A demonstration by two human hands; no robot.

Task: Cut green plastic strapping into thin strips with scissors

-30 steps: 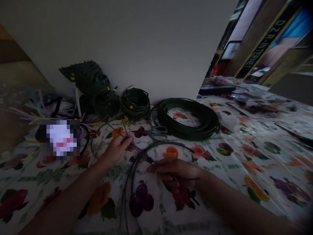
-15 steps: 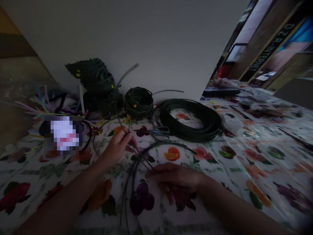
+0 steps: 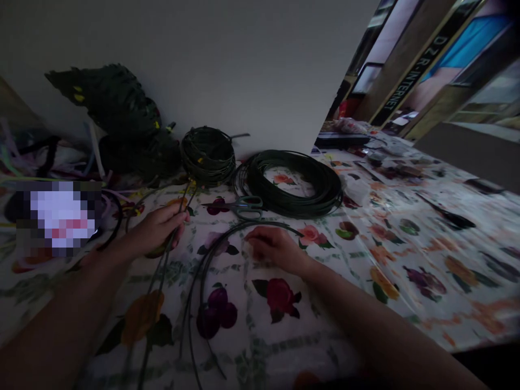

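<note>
My left hand [image 3: 168, 223] is closed around thin dark green plastic strips [image 3: 156, 276], whose short ends stick up above the fingers. The long ends run down toward the bottom edge of the view. My right hand [image 3: 274, 246] hovers over the tablecloth with loosely bent fingers, just below an arc of curved green strips [image 3: 203, 265]. I see nothing held in it, though its palm is hidden. Beyond the hands lies a pair of scissors [image 3: 247, 206], with a large coil of dark green strip [image 3: 298, 203] behind it.
A round woven basket [image 3: 209, 157] stands by the pale wall panel [image 3: 227, 65], beside a larger dark woven piece [image 3: 109, 103]. Colourful strips and a blurred-out item [image 3: 60, 216] are at left. The fruit-patterned tablecloth [image 3: 264, 346] carries a black-handled tool [image 3: 455, 216] at right.
My left hand has moved left with its strips. My right hand has let go of their lower ends and come up beside the curved strips. The view has turned somewhat to the right.
</note>
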